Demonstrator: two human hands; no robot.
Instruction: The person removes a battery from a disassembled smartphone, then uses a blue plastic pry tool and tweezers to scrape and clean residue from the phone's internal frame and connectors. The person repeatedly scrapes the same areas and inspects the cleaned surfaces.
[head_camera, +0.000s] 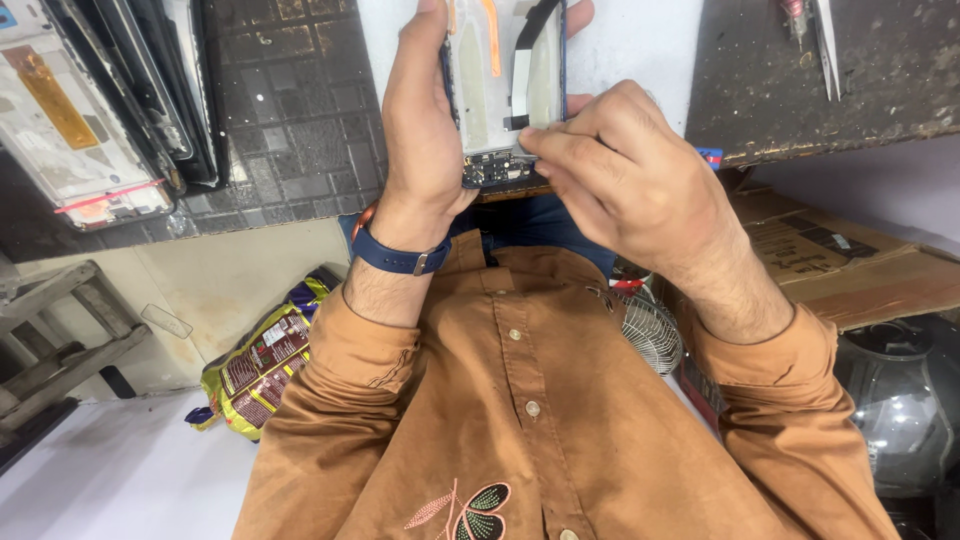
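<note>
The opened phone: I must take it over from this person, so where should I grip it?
Judging by its flat, slim shape, grip the opened phone by its long side edges, as the left hand does. Avoid the bare circuit board end where the right hand pinches.

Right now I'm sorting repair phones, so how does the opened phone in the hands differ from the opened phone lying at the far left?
The opened phone in the hands is gripped by the left hand and touched at its lower end by the right hand's fingertips; the opened phone at the left lies untouched on the dark tiled surface. The held one shows a black-and-white flex strip, the other a broad amber one. Both have their backs off and pale insides exposed.
</note>
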